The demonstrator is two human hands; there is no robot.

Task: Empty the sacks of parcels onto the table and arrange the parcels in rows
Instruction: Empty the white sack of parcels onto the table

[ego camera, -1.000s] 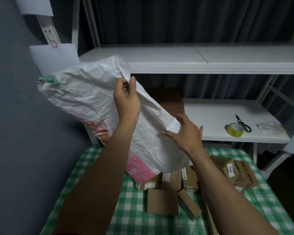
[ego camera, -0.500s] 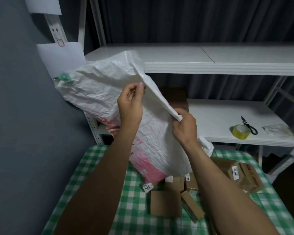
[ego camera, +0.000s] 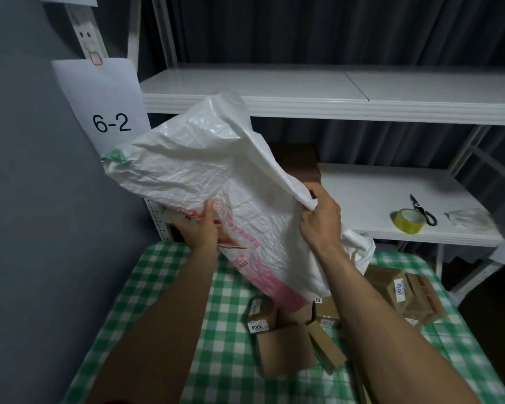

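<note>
A crumpled white woven sack (ego camera: 204,167) with pink print hangs tilted above the table (ego camera: 164,290), which has a green checked cloth. My left hand (ego camera: 200,228) grips its lower left side near the red lettering. My right hand (ego camera: 321,218) is closed on a fold of its right edge. Under the sack's lower pink end lies a heap of brown cardboard parcels (ego camera: 286,345), one labelled 3004 (ego camera: 260,317). More parcels (ego camera: 405,293), one marked 2012, lie to the right, partly hidden by my right forearm.
White metal shelving (ego camera: 333,94) stands behind the table. Its lower shelf holds a roll of yellow tape (ego camera: 408,221), black scissors (ego camera: 423,209) and a crumpled clear bag (ego camera: 467,218). A paper sign reading 6-2 (ego camera: 108,112) hangs at the left. A grey wall borders the table's left side.
My left hand dropped from the sack's top to its lower left side. My right hand closed on the sack's right edge. The sack swung right and lower; the view shifted.
</note>
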